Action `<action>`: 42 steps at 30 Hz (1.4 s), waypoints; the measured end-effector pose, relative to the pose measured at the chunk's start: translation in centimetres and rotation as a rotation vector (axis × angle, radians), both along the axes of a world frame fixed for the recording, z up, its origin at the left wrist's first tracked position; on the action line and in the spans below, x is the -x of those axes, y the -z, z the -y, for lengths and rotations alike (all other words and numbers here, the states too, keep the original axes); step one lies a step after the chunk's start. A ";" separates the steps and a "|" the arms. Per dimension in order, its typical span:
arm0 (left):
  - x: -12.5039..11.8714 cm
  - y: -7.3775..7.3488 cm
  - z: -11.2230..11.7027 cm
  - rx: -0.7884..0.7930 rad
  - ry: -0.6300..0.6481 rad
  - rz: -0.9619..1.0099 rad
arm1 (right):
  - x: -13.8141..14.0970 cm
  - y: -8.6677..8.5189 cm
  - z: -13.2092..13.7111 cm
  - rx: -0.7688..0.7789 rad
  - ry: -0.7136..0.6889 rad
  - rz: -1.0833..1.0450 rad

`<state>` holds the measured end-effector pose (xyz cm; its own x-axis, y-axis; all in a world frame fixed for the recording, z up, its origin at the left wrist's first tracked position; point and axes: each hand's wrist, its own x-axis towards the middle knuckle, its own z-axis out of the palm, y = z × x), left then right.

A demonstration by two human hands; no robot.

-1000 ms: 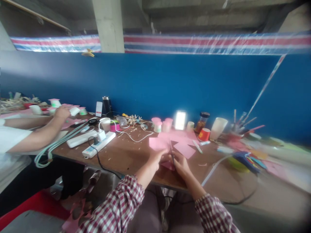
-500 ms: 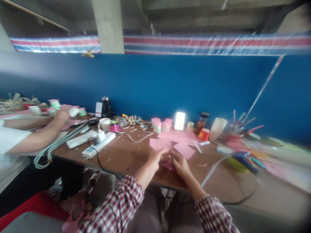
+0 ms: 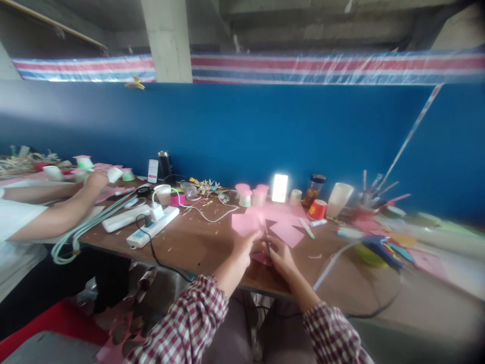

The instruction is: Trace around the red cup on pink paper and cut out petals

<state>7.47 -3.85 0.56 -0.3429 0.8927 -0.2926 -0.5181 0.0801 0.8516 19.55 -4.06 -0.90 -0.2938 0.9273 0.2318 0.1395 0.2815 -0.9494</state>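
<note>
A: What is seen at the far left?

B: A co-worker's bare hand (image 3: 97,181), by which a small white cup (image 3: 114,175) is gripped. Nearer the middle, a looped bundle of pale green cords (image 3: 76,237) is draped at the table's edge. To its right, a long white plastic power strip (image 3: 161,225) is laid on the brown tabletop (image 3: 212,242).

A: And the person's own left hand?

B: By the left hand (image 3: 242,250), below a checked maroon-and-white sleeve (image 3: 197,313), a flat pink paper sheet (image 3: 244,222) is grasped, the thumb laid over its near edge. The sheet is held in front of white paper cups topped with pink discs (image 3: 245,199).

A: Is the right hand occupied?

B: It is. By the right hand (image 3: 281,255) a slim dark tool, apparently scissors (image 3: 269,248), is grasped and pointed at the sheet. Whether its blades are parted cannot be told.

A: What is found farther right?

B: A brightly glowing upright phone (image 3: 279,188), with a loose pink paper square (image 3: 287,234) laid nearer the hand. Beyond these, a clear jar with a dark lid (image 3: 313,191), a small red paper cup (image 3: 317,209) and a tall whitish cup (image 3: 339,198) are lined up. The clutter past them is blurred.
</note>
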 end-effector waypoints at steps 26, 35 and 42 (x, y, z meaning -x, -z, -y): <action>0.1 -0.2 0.2 0.008 0.026 -0.010 | -0.2 -0.3 0.1 -0.007 0.011 0.017; 0.2 -0.3 0.2 0.025 0.018 -0.023 | -0.1 -0.3 0.1 0.005 0.009 0.003; 0.1 -0.3 0.2 0.030 0.038 -0.030 | -0.1 0.0 0.0 0.018 0.016 -0.005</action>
<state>7.32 -4.09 0.87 -0.3177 0.8963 -0.3093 -0.4886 0.1248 0.8635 19.67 -4.09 -0.91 -0.2778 0.9359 0.2167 0.1389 0.2624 -0.9549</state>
